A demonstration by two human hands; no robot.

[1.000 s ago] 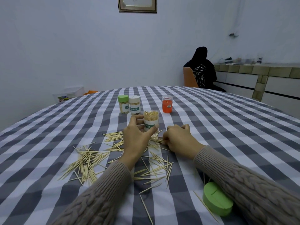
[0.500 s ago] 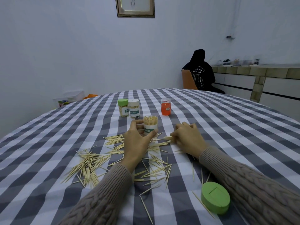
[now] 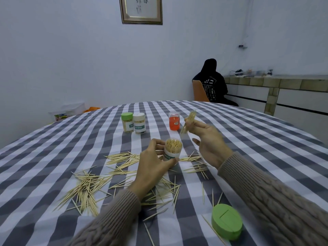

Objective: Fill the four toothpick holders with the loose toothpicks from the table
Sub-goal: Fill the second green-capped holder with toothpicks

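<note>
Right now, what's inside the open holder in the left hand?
The open holder gripped by the left hand is packed with upright toothpicks, tips showing at the rim. Its label and fingers hide how deep they go.

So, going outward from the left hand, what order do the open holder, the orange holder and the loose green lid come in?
1. The open holder: gripped by the left hand.
2. The orange holder: upright farther back, to the right.
3. The green lid: lying near the table's front edge, far right.
</note>
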